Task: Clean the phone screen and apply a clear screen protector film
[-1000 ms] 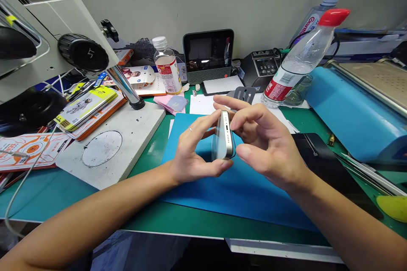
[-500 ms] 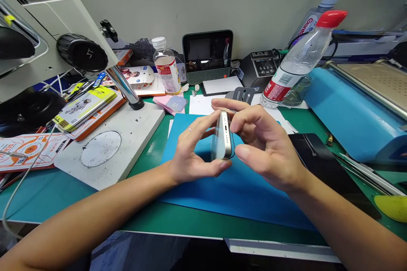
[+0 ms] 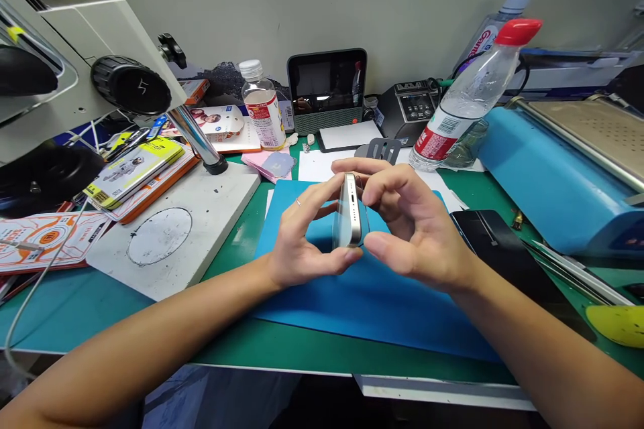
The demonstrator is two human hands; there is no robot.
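Note:
A smartphone [image 3: 353, 211] stands on its long edge above the blue mat [image 3: 322, 305], its bottom edge with the charging port and speaker holes facing me. My left hand [image 3: 304, 234] grips it, fingers along the top side and thumb under the lower side. Just to the right of the phone is a thin clear pane with a dark rim [image 3: 365, 222], close alongside the phone's face. My right hand [image 3: 420, 234] is curled around this pane, index finger at its upper part and thumb at its lower edge. Whether pane and phone touch, I cannot tell.
A microscope stand base [image 3: 216, 214] is on the left, with boxes [image 3: 133, 171] beside it. A leaning red-capped bottle [image 3: 453, 114], a juice bottle [image 3: 264, 110] and a smart display [image 3: 328, 90] stand behind. At right are a black panel [image 3: 508, 255] and a blue machine [image 3: 548, 174].
The right hand and the pane have shifted slightly left, nearer the phone. The phone has tilted a little, and the whole view has moved slightly.

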